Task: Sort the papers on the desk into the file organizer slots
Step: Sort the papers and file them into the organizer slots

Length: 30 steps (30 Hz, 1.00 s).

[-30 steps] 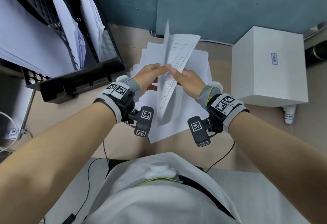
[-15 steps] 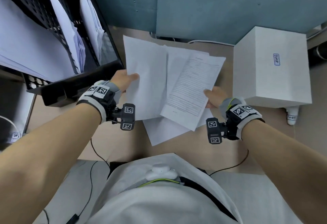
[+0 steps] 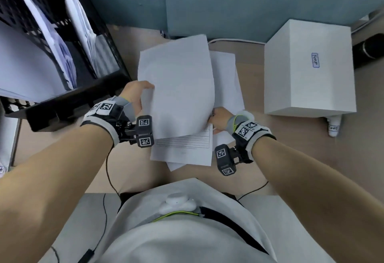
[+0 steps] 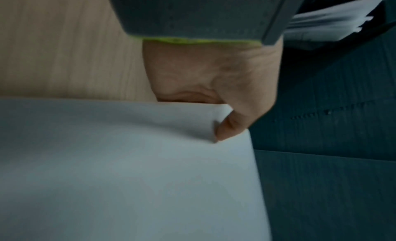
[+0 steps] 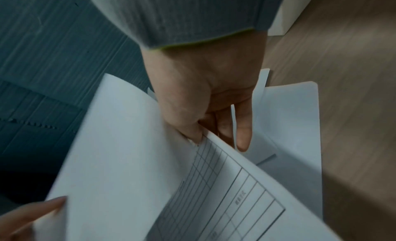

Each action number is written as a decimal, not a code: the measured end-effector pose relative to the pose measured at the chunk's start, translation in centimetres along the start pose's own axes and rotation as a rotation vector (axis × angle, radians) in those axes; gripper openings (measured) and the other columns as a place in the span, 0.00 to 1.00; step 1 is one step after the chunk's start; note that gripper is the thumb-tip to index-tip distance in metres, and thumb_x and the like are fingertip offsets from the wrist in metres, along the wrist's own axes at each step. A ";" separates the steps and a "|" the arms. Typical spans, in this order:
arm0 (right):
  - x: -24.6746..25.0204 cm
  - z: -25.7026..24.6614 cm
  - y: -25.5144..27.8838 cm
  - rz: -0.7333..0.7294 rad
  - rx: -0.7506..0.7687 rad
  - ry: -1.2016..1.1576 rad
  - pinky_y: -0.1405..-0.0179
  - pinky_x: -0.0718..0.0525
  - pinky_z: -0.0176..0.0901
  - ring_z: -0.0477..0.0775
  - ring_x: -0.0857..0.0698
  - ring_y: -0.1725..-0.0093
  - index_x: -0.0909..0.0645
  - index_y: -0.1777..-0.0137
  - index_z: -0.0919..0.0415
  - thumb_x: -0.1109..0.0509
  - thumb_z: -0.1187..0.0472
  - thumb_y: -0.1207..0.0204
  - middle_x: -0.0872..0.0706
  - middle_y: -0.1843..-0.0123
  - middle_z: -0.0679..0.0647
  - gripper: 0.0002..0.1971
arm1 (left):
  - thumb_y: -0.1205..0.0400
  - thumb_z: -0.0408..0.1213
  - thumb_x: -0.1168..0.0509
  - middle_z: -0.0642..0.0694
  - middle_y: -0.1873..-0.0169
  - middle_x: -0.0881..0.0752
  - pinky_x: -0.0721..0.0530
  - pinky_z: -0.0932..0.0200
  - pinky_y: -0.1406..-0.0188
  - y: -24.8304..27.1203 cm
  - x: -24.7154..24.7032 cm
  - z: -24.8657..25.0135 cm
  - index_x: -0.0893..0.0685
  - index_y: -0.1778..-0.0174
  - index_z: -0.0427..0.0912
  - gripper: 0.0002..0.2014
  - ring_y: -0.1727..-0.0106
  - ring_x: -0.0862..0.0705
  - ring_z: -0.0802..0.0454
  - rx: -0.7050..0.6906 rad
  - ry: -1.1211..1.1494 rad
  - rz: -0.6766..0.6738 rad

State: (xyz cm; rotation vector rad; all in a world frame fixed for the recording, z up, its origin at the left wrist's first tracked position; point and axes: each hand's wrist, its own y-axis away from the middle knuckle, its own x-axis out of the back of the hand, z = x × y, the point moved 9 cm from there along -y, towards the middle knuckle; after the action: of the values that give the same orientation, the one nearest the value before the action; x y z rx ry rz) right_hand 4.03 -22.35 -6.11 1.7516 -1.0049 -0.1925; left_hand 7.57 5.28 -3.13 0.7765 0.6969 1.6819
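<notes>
The left hand (image 3: 135, 94) pinches the left edge of a blank sheet (image 3: 178, 88), thumb on top and fingers curled beneath, holding it bowed at frame centre. The right hand (image 3: 220, 118) pinches a lined form (image 3: 187, 148) at its right edge, just under the blank sheet, which overlaps it. More loose papers (image 3: 226, 80) lie beneath both on the surface (image 3: 253, 148). The file organizer (image 3: 68, 59), already holding paper in its slots, stands at upper left, near the left hand.

Risks, as judged from here:
- The two held sheets overlap; drawing them apart quickly could drag one from its pinch.
- Each sheet hangs from a single edge grip, so it may flop, crease or catch on the organizer's front lip.
- The bowed blank sheet could enter the wrong slot, the dividers being close together.
- The hands or sheets sweeping low could scatter the pile towards the near edge of the surface.
</notes>
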 end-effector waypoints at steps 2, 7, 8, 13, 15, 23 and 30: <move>-0.8 0.0 -0.2 -0.049 0.023 0.139 0.62 0.13 0.48 0.59 0.13 0.55 0.22 0.56 0.62 0.36 0.70 0.24 0.15 0.56 0.60 0.04 | 0.20 0.32 0.34 0.35 0.36 0.17 0.15 0.48 0.58 -1.2 0.3 -2.2 0.23 0.30 0.33 0.21 0.34 0.18 0.35 0.082 -0.073 0.048; 1.0 2.1 -1.1 0.005 -0.003 0.193 0.58 0.20 0.42 0.56 0.17 0.49 0.18 0.42 0.60 0.37 0.67 0.24 0.15 0.43 0.58 0.13 | 0.27 0.37 0.30 0.34 0.34 0.18 0.16 0.38 0.40 -3.6 1.3 -4.9 0.21 0.33 0.37 0.25 0.34 0.18 0.34 0.149 -0.288 0.094; 2.6 2.5 -1.6 0.092 -0.011 0.185 0.54 0.20 0.43 0.56 0.17 0.45 0.20 0.38 0.59 0.39 0.67 0.22 0.17 0.40 0.56 0.15 | 0.26 0.38 0.30 0.34 0.33 0.19 0.17 0.39 0.41 -4.1 1.3 -5.0 0.21 0.33 0.38 0.23 0.34 0.18 0.34 0.165 -0.322 0.100; 9.3 4.3 -3.8 0.350 -0.082 0.115 0.46 0.19 0.46 0.59 0.18 0.40 0.28 0.30 0.57 0.38 0.61 0.19 0.20 0.35 0.55 0.17 | 0.18 0.40 0.35 0.38 0.47 0.15 0.23 0.55 0.54 -5.2 0.7 -3.9 0.18 0.46 0.37 0.10 0.51 0.18 0.43 0.162 -0.594 0.105; 10.4 4.5 -4.9 0.371 -0.111 0.182 0.40 0.19 0.52 0.61 0.18 0.39 0.30 0.28 0.57 0.37 0.57 0.20 0.20 0.35 0.56 0.21 | 0.18 0.39 0.34 0.36 0.49 0.15 0.25 0.54 0.56 -5.9 0.7 -3.8 0.17 0.43 0.34 0.13 0.54 0.21 0.45 0.164 -0.626 0.115; 11.0 5.1 -7.2 0.501 -0.199 0.243 0.36 0.22 0.57 0.63 0.25 0.31 0.35 0.28 0.62 0.23 0.48 0.34 0.30 0.29 0.60 0.38 | 0.18 0.43 0.34 0.32 0.43 0.16 0.19 0.49 0.47 -6.6 1.0 -4.4 0.20 0.34 0.30 0.22 0.41 0.16 0.37 0.242 -0.661 0.112; 11.5 5.8 -7.2 0.540 -0.252 0.304 0.41 0.21 0.59 0.62 0.25 0.34 0.32 0.35 0.55 0.24 0.41 0.39 0.28 0.33 0.57 0.36 | 0.21 0.34 0.32 0.41 0.50 0.20 0.21 0.58 0.63 -6.1 0.9 -5.0 0.19 0.35 0.37 0.18 0.51 0.22 0.45 0.207 -0.465 0.111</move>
State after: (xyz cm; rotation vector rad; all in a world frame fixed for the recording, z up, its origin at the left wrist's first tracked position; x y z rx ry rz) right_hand 11.83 -33.85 -10.87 1.1878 -1.1310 0.2728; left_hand 7.00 7.20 -10.84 1.3219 0.5087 1.4612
